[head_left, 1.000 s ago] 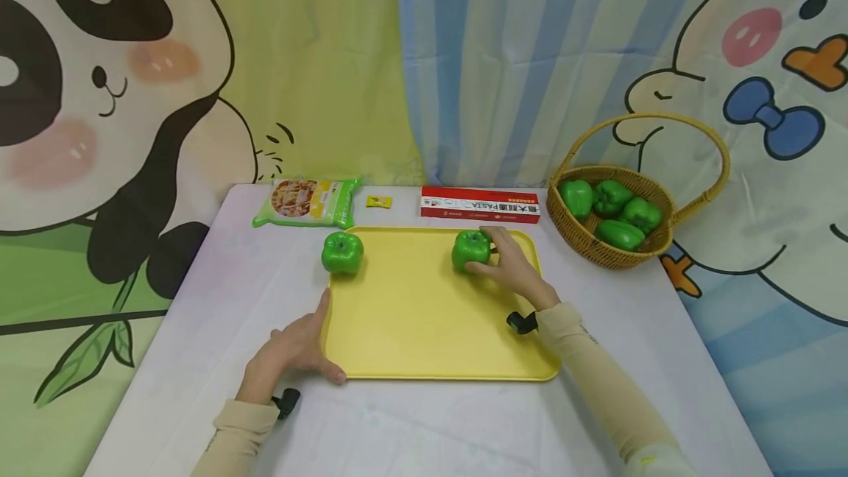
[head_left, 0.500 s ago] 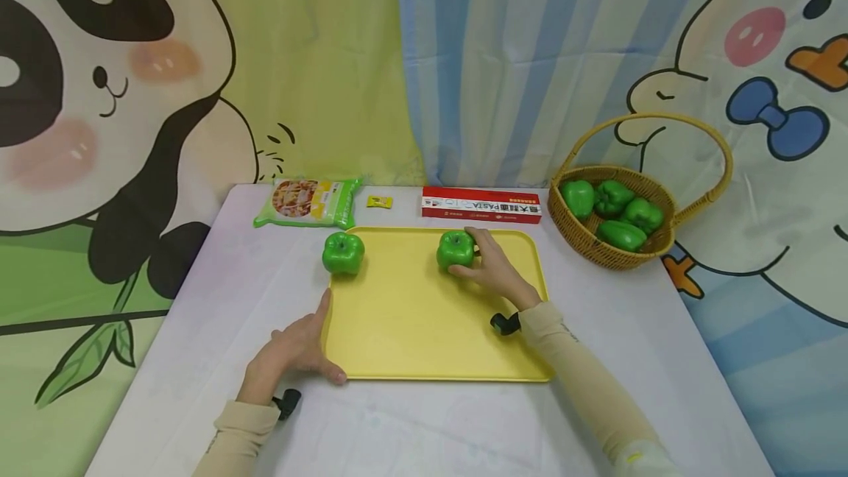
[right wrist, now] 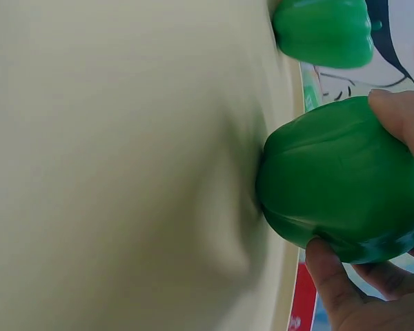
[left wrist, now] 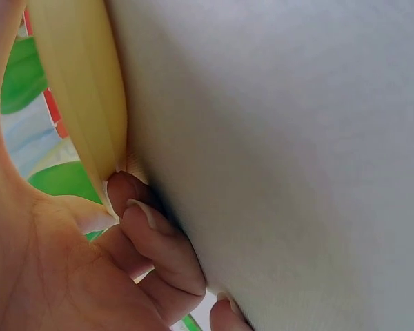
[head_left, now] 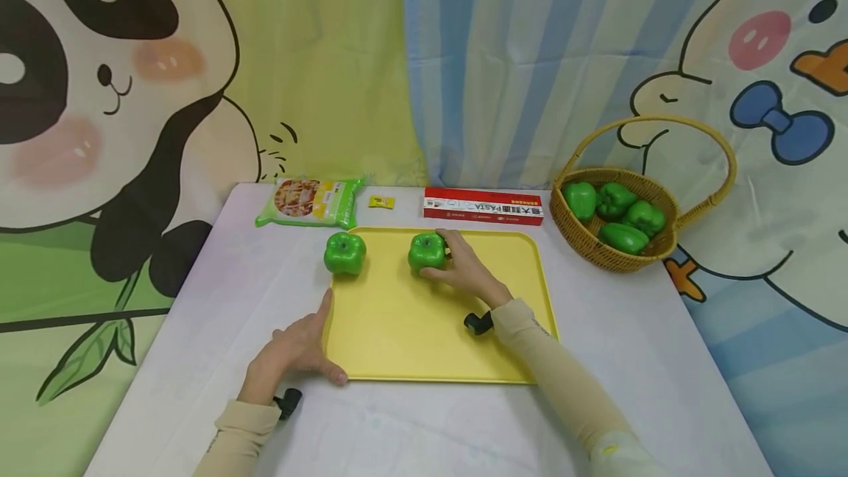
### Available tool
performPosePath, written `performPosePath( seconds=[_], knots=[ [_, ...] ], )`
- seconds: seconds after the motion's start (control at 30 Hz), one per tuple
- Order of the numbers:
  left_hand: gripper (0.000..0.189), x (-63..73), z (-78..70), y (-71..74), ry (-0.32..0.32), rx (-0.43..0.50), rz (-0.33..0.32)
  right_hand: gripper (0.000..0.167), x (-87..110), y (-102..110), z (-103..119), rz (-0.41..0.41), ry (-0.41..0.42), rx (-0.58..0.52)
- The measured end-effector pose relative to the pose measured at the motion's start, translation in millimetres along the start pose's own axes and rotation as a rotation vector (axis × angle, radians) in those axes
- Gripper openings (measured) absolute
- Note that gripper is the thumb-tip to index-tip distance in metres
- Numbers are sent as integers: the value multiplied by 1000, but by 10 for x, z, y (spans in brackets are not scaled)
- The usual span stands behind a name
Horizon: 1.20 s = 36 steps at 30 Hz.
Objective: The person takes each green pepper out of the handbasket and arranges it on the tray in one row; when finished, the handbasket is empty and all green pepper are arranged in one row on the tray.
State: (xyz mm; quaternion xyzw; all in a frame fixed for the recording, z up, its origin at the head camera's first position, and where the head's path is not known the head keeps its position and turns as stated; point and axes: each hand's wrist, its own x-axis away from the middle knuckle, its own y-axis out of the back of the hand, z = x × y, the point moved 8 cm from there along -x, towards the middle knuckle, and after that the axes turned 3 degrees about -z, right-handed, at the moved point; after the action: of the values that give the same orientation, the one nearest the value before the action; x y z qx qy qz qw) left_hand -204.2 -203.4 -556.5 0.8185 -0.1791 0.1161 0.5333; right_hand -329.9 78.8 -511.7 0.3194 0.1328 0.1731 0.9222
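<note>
My right hand [head_left: 467,271] grips a green bell pepper [head_left: 427,252] on the upper part of the yellow tray [head_left: 397,344]. In the right wrist view the fingers and thumb hold the bell pepper [right wrist: 345,179] from opposite sides, low over the tray. A second green bell pepper [head_left: 345,253] sits at the tray's far left corner. My left hand [head_left: 294,352] holds the tray's left side, thumb at the near corner. In the left wrist view its curled fingers [left wrist: 162,248] touch the tray's rim [left wrist: 83,76] at the white tabletop.
Behind the tray lie a green food packet [head_left: 308,202], a small yellow packet [head_left: 381,202] and a red pasta box [head_left: 483,206]. A wicker basket [head_left: 612,260] with several green peppers stands at the back right. Printed curtains [head_left: 331,57] hang behind the table.
My right hand has moved left across the tray with the bell pepper. The left hand and the other bell pepper have stayed in place.
</note>
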Motion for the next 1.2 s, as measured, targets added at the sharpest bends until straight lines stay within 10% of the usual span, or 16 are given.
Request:
performPosePath(
  seconds=[0.47, 1.2],
  knots=[
    [170, 4, 35, -11, 8, 16, 2, 92, -214, -488, 356, 76, 33, -17],
    [167, 10, 10, 17, -17, -6, -4, 99, -304, -629, 491, 100, 28, -6]
  ],
)
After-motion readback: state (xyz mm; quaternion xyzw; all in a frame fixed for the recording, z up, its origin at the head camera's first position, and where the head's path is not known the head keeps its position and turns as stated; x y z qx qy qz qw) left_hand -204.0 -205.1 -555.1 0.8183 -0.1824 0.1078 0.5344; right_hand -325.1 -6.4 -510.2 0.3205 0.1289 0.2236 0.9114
